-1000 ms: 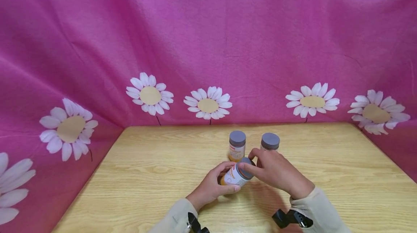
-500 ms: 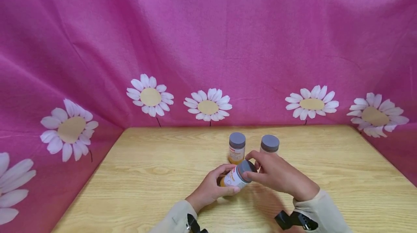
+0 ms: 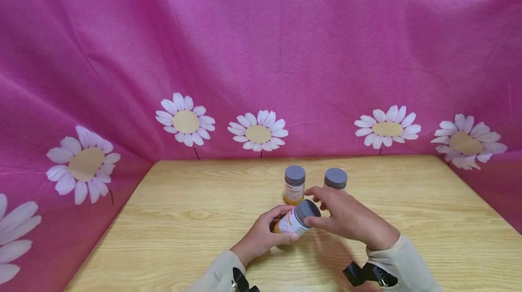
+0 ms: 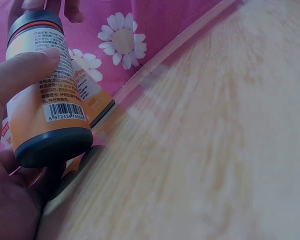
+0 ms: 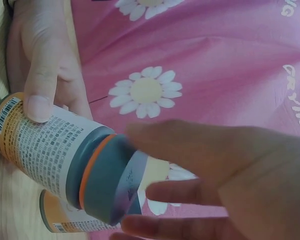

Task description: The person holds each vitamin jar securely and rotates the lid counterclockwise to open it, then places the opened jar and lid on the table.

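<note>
My left hand point(image 3: 263, 235) holds a small white and orange supplement bottle point(image 3: 290, 223) tilted above the table, its thumb across the label in the left wrist view. The bottle's grey lid point(image 5: 107, 175) is on, with an orange ring showing at its lower edge. At the lid, my right hand point(image 3: 346, 217) has its thumb against or very near the rim. Its other fingers are spread around the lid's far side, apart from it in the right wrist view. Just behind stands a matching bottle point(image 3: 294, 187) upright.
Another grey-lidded bottle point(image 3: 335, 178) stands to the right, partly hidden behind my right hand. The light wooden table point(image 3: 183, 210) reaches back to a pink cloth point(image 3: 261, 56) printed with white daisies. Black straps with small cameras sit on both wrists.
My right hand has shifted slightly right and its fingers have loosened from around the lid. My left hand keeps the bottle in nearly the same place. The standing bottles stay put.
</note>
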Tool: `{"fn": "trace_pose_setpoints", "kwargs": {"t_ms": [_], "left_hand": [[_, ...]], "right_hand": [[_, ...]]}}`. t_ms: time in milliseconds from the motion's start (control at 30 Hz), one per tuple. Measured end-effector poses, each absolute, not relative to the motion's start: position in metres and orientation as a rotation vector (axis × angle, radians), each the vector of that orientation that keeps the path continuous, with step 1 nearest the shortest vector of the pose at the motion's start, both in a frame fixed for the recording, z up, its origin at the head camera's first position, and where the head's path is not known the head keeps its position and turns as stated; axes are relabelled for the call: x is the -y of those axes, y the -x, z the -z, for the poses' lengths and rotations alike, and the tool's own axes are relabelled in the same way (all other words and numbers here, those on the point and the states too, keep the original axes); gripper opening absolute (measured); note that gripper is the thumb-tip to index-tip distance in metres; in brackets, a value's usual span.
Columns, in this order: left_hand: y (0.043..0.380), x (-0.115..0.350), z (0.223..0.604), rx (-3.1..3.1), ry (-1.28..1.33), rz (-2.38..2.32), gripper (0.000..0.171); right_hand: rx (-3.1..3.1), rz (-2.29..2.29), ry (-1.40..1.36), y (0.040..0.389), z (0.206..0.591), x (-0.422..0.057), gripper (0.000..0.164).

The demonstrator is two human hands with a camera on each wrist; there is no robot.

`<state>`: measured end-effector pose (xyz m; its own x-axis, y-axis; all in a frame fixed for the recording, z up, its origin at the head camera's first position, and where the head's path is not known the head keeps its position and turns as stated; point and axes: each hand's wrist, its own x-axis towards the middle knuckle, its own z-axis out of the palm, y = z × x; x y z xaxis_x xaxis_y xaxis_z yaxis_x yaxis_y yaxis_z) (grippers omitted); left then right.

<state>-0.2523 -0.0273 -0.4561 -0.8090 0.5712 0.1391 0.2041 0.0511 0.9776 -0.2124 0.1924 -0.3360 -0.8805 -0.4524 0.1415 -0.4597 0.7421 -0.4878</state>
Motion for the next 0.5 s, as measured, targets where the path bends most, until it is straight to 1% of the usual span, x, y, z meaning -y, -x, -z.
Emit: {"fn": "trace_pose_setpoints", "kwargs": {"t_ms": [200, 267, 500], "left_hand": [[0.2516, 0.0276, 0.457, -2.05, -0.785, -1.821, 0.054], [0.2513, 0.0279, 0.457, -2.049, -0.782, -1.819, 0.054], [0.2511, 0.0279, 0.4558, -2.035, -0.815, -1.827, 0.053]], "right_hand": [[2.931, -0.751, -0.527, 0.2102, 0.3346, -0.1887, 0.042], [2.94, -0.711, -0.465, 0.2094, 0.3348, -0.1879, 0.043], [2.99, -0.649, -0.352, 0.2091, 0.3365, -0.1851, 0.046]]}}
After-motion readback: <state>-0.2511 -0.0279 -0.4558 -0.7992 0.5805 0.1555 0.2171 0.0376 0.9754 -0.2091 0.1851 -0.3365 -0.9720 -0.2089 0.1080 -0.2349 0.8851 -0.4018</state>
